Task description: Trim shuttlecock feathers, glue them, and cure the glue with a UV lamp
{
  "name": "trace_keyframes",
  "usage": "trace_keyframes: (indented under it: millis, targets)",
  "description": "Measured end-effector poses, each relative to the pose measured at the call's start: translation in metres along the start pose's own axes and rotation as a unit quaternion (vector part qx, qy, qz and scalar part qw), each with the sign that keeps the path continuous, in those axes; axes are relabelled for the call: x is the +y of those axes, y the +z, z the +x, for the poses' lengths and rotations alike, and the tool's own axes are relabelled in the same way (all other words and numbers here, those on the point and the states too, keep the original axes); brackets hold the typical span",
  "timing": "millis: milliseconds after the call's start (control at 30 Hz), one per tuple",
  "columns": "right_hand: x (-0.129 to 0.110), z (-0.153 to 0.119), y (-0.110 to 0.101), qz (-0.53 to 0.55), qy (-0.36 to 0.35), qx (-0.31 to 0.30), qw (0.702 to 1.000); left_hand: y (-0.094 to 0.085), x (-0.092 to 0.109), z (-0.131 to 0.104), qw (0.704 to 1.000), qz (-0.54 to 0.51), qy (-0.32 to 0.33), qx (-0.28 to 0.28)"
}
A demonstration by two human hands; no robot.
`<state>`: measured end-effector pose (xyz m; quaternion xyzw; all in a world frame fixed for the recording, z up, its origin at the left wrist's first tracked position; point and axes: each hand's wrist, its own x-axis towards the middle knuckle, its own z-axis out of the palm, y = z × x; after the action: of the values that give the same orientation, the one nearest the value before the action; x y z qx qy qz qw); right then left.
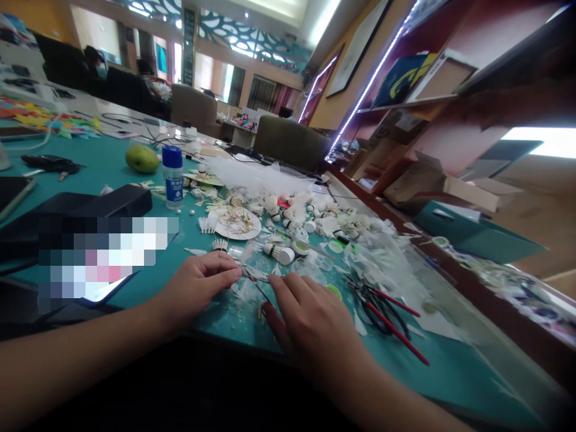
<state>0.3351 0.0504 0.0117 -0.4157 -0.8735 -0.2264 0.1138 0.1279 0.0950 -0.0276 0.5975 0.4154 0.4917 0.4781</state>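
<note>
My right hand [310, 318] is closed around a slim metal tool [261, 289] whose two spread arms meet near my left fingertips. My left hand [202, 279] is closed, thumb and forefinger pinched at the tool's tip. Whatever small piece sits between them is too small to make out. Just behind the left fingers is a feather shuttlecock stub [220, 245]. Past it a round white plate [249, 230] carries small gold and pearly bits. Another shuttlecock [272, 249] lies beside a white cap [287, 256]. Cut white feathers lie under and around my hands.
Red-handled pliers [396, 330] and black-handled scissors [382, 318] lie at right. A blue-capped glue bottle [174, 183] stands beyond my left hand, near a green mango [142, 159]. A lit phone [105, 292] lies at left. Shuttlecocks and plastic bags [382, 258] crowd the right side.
</note>
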Motion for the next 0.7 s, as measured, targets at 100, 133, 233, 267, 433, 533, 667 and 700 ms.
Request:
trace_keyframes:
  millis: [100, 133, 233, 267, 433, 533, 667, 700]
  targets:
    - [-0.0009, 0.0002, 0.0004, 0.001, -0.002, 0.001, 1.0, -0.0002, 0.0002, -0.0003, 1.0, -0.001, 0.002, -0.012]
    - [-0.0011, 0.0004, 0.0005, 0.001, -0.001, 0.002, 1.0, -0.0003, 0.0, -0.0005, 1.0, -0.001, 0.001, -0.015]
    - [-0.0014, 0.0013, 0.0006, -0.003, -0.001, 0.003, 1.0, -0.0009, -0.0008, -0.0012, 1.0, 0.001, 0.0, -0.017]
    - [-0.0015, 0.0016, 0.0006, -0.005, -0.001, 0.002, 1.0, -0.0011, -0.0009, -0.0014, 1.0, 0.002, -0.001, -0.017]
    - [-0.0048, 0.0024, -0.0005, -0.006, -0.006, -0.004, 1.0, -0.0015, 0.0, -0.0003, 1.0, 0.011, 0.004, -0.014]
    - [-0.0073, 0.0016, -0.0016, -0.006, -0.008, 0.003, 1.0, -0.002, 0.0002, 0.0006, 1.0, 0.018, 0.006, -0.008]
    - [-0.0082, -0.0004, -0.0024, 0.008, 0.004, -0.019, 1.0, -0.0027, -0.0006, 0.0004, 1.0, 0.02, 0.004, 0.009]
    - [-0.008, -0.0007, -0.0024, 0.013, 0.008, -0.024, 1.0, -0.0027, -0.0006, 0.0001, 1.0, 0.019, 0.003, 0.009]
